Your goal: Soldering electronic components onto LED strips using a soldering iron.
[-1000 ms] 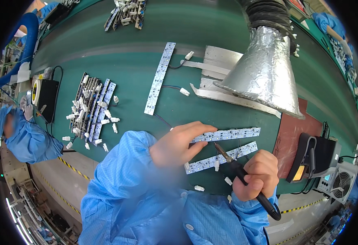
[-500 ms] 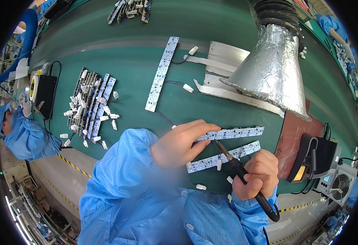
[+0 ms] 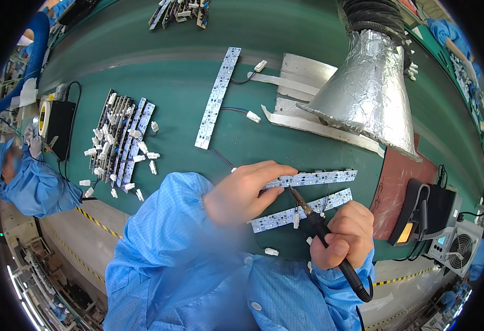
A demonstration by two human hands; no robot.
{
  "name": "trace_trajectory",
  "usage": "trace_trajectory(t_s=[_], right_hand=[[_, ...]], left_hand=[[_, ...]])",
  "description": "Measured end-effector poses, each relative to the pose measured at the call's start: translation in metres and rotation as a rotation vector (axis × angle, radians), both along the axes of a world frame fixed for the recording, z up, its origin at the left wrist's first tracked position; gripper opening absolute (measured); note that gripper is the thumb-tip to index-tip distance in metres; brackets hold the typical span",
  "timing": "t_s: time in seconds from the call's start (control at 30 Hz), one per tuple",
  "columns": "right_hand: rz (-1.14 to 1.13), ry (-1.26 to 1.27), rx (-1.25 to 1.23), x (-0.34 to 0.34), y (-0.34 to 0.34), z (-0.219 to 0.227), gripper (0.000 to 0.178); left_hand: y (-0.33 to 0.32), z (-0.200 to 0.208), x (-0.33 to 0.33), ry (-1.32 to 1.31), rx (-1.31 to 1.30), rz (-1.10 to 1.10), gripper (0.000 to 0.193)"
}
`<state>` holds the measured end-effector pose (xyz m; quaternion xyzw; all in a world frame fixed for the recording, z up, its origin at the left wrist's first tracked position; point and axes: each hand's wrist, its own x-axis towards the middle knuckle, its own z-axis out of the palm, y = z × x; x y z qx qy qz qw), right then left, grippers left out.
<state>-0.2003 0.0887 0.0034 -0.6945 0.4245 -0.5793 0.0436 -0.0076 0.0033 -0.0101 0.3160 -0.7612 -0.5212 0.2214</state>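
Note:
My left hand [image 3: 244, 192] pinches the left end of a long, narrow white circuit board [image 3: 324, 177] between thumb and fingers. In my right hand [image 3: 345, 234] is a soldering iron [image 3: 322, 225] with a black handle, held in a closed grip. Its tip reaches the lower edge of that board, just beside my left fingertips; whether it touches cannot be made out. Just below lies a second white circuit board [image 3: 277, 220], with thin dark wires and white connectors [image 3: 296, 220] around it. Another board [image 3: 218, 99] with wired connectors rests farther off, beyond my left hand.
Stacked boards [image 3: 115, 140] with many white connectors lie at left, near a black box [image 3: 60, 129]. A foil-covered fume hood [image 3: 366, 94] overhangs metal plates [image 3: 308, 71] at right. A soldering station [image 3: 435, 212] stands by a reddish mat [image 3: 396, 193]. More boards [image 3: 181, 12] lie at the far edge.
My right hand and the soldering iron have shifted slightly left, the tip still at the board's lower edge. My left hand keeps its hold on the board. The far board pile appears slightly farther right.

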Motion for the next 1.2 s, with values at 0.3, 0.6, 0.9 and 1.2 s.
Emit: trace_trajectory(t_s=[0.3, 0.6, 0.9, 1.2], right_hand=[[-0.174, -0.216, -0.076, -0.015, 0.007, 0.009, 0.035], [-0.338, -0.189, -0.029, -0.032, 0.008, -0.003, 0.037], [-0.272, -0.158, 0.007, -0.035, 0.008, -0.006, 0.034], [-0.262, -0.139, 0.036, -0.038, 0.011, -0.008, 0.034]], left_hand=[[0.000, -0.002, 0.003, -0.002, 0.003, 0.001, 0.034], [-0.001, 0.002, 0.003, 0.026, 0.033, -0.011, 0.036], [0.001, 0.005, 0.002, -0.027, 0.053, 0.005, 0.037], [0.004, 0.006, 0.000, -0.044, 0.088, 0.013, 0.035]])
